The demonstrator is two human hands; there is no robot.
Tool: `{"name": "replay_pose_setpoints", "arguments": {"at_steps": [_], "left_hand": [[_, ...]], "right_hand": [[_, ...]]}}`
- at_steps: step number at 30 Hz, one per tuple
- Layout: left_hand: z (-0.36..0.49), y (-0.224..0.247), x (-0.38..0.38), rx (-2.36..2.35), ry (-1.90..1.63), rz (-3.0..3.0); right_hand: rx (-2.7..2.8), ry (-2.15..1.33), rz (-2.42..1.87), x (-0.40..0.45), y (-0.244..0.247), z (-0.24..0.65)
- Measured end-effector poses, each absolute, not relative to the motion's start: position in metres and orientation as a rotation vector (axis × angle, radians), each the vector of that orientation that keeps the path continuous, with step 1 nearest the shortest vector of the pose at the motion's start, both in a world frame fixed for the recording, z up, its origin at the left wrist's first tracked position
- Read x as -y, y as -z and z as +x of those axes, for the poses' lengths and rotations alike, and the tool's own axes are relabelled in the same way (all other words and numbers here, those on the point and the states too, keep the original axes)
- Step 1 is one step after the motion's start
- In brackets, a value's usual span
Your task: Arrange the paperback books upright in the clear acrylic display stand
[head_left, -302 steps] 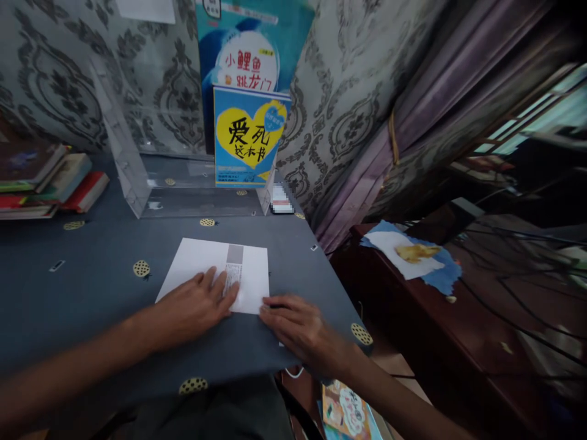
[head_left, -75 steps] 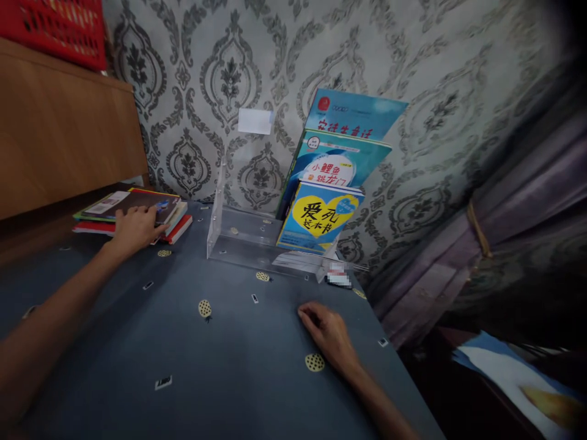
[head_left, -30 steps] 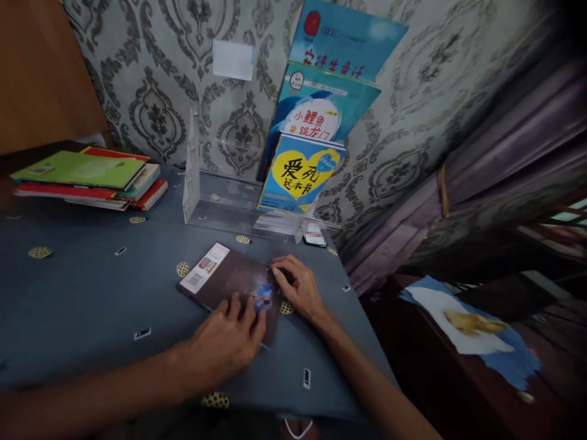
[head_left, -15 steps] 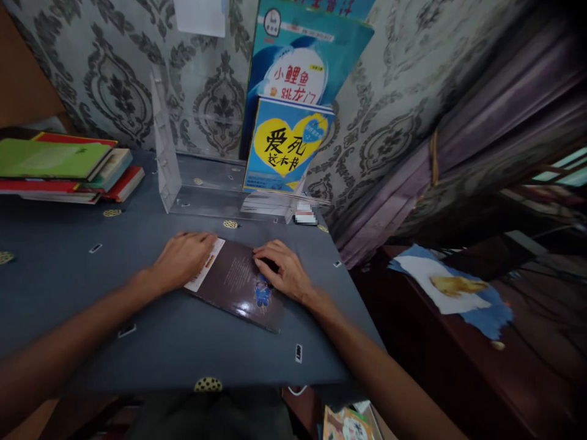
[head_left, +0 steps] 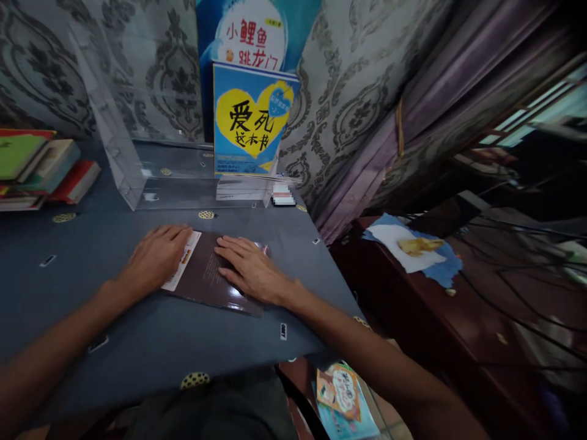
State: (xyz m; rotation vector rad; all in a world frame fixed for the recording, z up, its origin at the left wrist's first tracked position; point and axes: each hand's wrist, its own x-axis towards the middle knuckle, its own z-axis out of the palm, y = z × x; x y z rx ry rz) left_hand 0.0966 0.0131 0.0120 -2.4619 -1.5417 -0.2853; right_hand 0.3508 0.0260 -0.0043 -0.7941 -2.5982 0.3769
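Note:
A dark brown book lies flat on the grey-blue table cloth, back cover up, with a white barcode strip along its left side. Over that left edge rests my left hand, its fingers stretched forward and close together. My right hand lies palm down on the right part of the cover, fingers spread, and hides the blue picture there. Neither hand grips the book. Beyond it stands a clear acrylic rack holding a blue book with a yellow heart.
A stack of books sits at the far left. Behind the blue book stands a larger teal book. At the right are a purple curtain and a dark red cabinet with a cloth and cables. More books lie below the table edge.
My right hand has flattened from a curled pose and spread over the book's cover. The view has turned to the right, so the rack and stack sit further left.

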Motion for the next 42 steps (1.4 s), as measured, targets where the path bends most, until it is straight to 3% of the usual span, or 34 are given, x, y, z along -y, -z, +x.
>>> {"name": "replay_pose_setpoints", "arguments": {"at_steps": [10,20,32,42], "left_hand": [[0.091,-0.007,-0.016,1.566,0.258,-2.463],[0.097,0.000,0.017,1.031,0.334,-2.864],[0.099,0.003,0.022,1.080,0.308,-2.829],[0.098,0.005,0.020,1.107,0.331,-2.867]], "right_hand": [[2.407,-0.410,-0.916,-0.023,0.008,0.386],[2.398,-0.420,-0.951,-0.025,0.008,0.386],[2.202,-0.244,-1.050,-0.016,0.004,0.406],[2.299,-0.429,-0.830,0.036,-0.003,0.427]]}}
